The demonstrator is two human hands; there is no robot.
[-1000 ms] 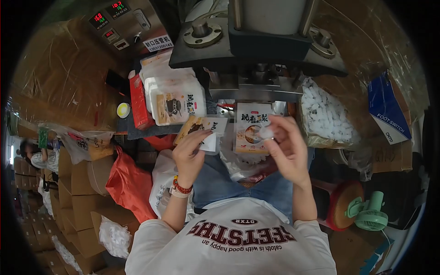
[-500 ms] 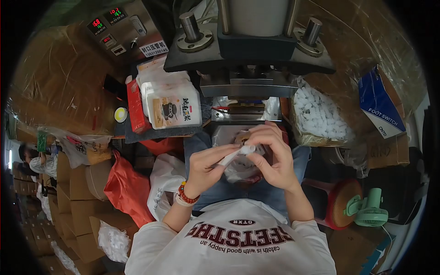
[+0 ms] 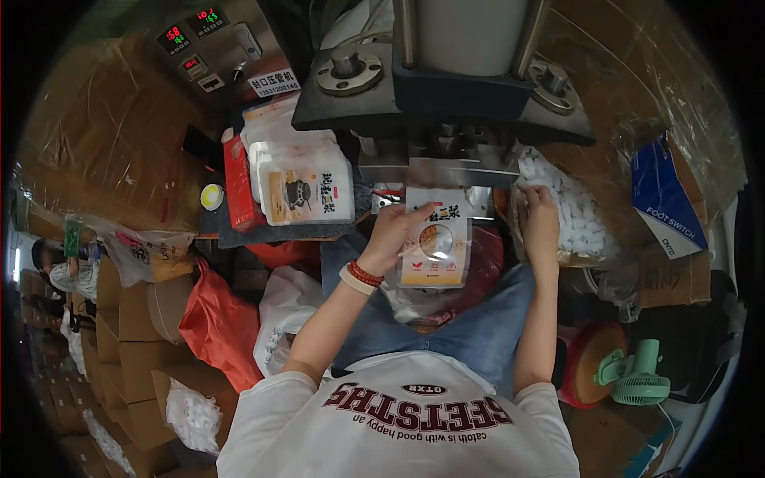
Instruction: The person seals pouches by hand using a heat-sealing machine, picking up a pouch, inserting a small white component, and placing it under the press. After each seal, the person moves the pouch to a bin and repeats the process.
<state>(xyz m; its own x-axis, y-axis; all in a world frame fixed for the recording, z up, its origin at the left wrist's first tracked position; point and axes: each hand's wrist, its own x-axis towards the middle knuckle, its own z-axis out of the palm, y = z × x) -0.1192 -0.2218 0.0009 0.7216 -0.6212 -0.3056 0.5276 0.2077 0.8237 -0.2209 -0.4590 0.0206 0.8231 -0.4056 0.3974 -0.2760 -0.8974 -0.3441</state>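
Note:
My left hand (image 3: pixel 390 237) is closed on the left edge of a printed plastic pouch (image 3: pixel 434 256), thumb on its front. The pouch is held upright, its upper end just under the metal jaw (image 3: pixel 446 171) of a press. My right hand (image 3: pixel 539 213) is at the left side of an open box of small white plastic pieces (image 3: pixel 578 219). Its fingers are bent together over the pieces; whatever lies between the fingertips is hidden. Below the pouch, a clear plastic bag (image 3: pixel 414 303) lies between my legs.
A stack of printed pouches (image 3: pixel 307 187) lies on a dark cloth (image 3: pixel 279 233) at the left, beside a red box (image 3: pixel 239 183). The control panel (image 3: pixel 223 48) stands behind them. A blue-and-white carton (image 3: pixel 665 195) and a green fan (image 3: pixel 641 378) are at the right.
Both hands were together over my lap around a rolled pale piece. Now the left hand holds a flat pouch up by the press, and the right hand has moved to the box of white pieces.

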